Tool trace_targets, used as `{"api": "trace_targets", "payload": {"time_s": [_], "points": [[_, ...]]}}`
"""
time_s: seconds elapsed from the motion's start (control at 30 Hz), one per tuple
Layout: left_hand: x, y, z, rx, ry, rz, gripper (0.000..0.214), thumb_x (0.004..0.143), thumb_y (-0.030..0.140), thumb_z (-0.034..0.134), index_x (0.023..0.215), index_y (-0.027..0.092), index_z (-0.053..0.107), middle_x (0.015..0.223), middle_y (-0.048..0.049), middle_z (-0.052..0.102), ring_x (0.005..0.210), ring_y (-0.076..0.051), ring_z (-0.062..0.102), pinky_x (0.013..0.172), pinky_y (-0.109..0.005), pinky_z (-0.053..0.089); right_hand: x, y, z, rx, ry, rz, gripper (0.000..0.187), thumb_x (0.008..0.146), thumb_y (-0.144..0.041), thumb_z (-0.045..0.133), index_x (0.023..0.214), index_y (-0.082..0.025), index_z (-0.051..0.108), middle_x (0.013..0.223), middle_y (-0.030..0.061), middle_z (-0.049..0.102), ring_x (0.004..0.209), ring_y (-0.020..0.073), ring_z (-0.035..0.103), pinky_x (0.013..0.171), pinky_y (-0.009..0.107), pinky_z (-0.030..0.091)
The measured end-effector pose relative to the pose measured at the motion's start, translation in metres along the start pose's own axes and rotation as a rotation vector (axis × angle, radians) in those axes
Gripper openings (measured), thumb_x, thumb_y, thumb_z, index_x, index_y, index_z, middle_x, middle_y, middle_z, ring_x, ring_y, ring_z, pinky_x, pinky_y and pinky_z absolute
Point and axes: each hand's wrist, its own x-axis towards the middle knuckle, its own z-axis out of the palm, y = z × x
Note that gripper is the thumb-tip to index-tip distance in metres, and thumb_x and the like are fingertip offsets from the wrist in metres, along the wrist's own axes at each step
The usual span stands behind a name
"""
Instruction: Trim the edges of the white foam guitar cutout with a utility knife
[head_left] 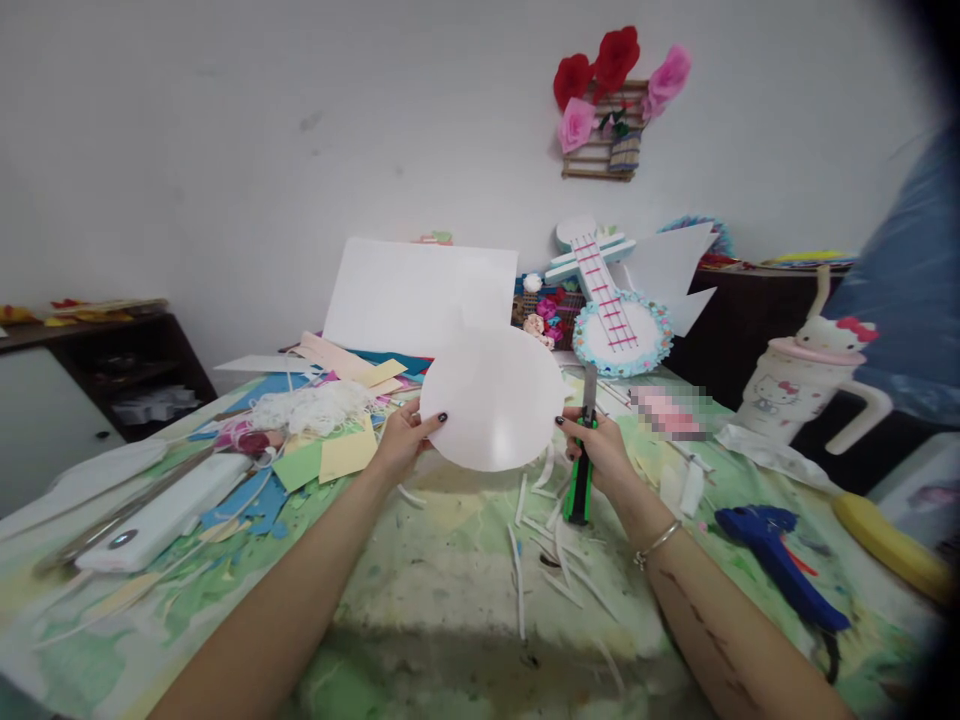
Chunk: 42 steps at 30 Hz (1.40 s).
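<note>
A white round board [491, 400] is held up in front of me over the table. My left hand [405, 435] pinches its left edge, thumb on the near face. At the opposite edge, my right hand [596, 445] is closed round a green and black utility knife [581, 470], blade out and pointing up. The right thumb also comes to the board's rim; how firmly it grips there is hard to see. Thin white offcut strips [519, 575] lie scattered on the table below the board.
A blue glue gun [784, 560], a yellow object [892, 545] and a tumbler [795, 385] stand or lie at right. On the left are coloured paper [349, 450], tangled white string [311, 405] and a long white device [165, 510]. A banjo-shaped craft [619, 325] leans behind, beside a white sheet [420, 295].
</note>
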Motion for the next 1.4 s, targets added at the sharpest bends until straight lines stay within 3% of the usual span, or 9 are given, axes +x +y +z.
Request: {"api": "trace_targets", "payload": {"time_s": [0.4, 0.6, 0.87, 1.23, 1.4], "points": [[0.004, -0.007, -0.002, -0.059, 0.006, -0.025, 0.054, 0.059, 0.027, 0.080, 0.107, 0.014, 0.061, 0.091, -0.0084, 0.072, 0.071, -0.014, 0.065, 0.064, -0.026, 0.055, -0.004, -0.005, 0.001, 0.028, -0.031, -0.026, 0.043, 0.050, -0.031, 0.080, 0.082, -0.017, 0.055, 0.046, -0.0123, 0.045, 0.032, 0.0028, 0.036, 0.034, 0.018, 0.031], [0.006, -0.009, -0.003, -0.069, 0.040, -0.013, 0.054, 0.056, 0.026, 0.082, 0.105, 0.015, 0.061, 0.087, -0.0052, 0.072, 0.069, -0.013, 0.065, 0.062, -0.025, 0.055, -0.003, -0.002, 0.001, 0.007, -0.088, -0.024, 0.051, 0.041, -0.022, 0.083, 0.083, -0.017, 0.055, 0.058, -0.0089, 0.056, 0.033, 0.0015, 0.037, 0.032, 0.018, 0.029], [0.007, -0.008, -0.007, -0.038, 0.020, -0.027, 0.056, 0.055, 0.026, 0.082, 0.105, 0.016, 0.060, 0.087, -0.0049, 0.072, 0.069, -0.014, 0.066, 0.060, -0.026, 0.055, -0.004, -0.004, 0.000, 0.017, -0.085, -0.022, 0.043, 0.050, -0.028, 0.080, 0.082, -0.018, 0.053, 0.043, -0.0129, 0.043, 0.031, 0.0039, 0.036, 0.032, 0.019, 0.029], [0.005, -0.005, -0.010, -0.066, -0.025, -0.070, 0.053, 0.055, 0.023, 0.082, 0.104, 0.020, 0.062, 0.086, -0.0016, 0.072, 0.068, -0.013, 0.064, 0.061, -0.025, 0.053, -0.007, -0.010, -0.002, 0.044, -0.098, -0.061, 0.038, 0.051, -0.026, 0.079, 0.078, -0.018, 0.053, 0.046, -0.0108, 0.046, 0.031, 0.0032, 0.036, 0.033, 0.018, 0.029], [0.006, 0.001, -0.012, 0.026, -0.014, 0.007, 0.055, 0.053, 0.027, 0.081, 0.103, 0.017, 0.062, 0.088, -0.0044, 0.070, 0.074, -0.016, 0.064, 0.068, -0.028, 0.050, -0.016, -0.018, 0.002, 0.033, -0.122, -0.123, 0.038, 0.052, -0.028, 0.078, 0.078, -0.018, 0.052, 0.049, -0.0110, 0.047, 0.031, 0.0031, 0.036, 0.033, 0.019, 0.031]]}}
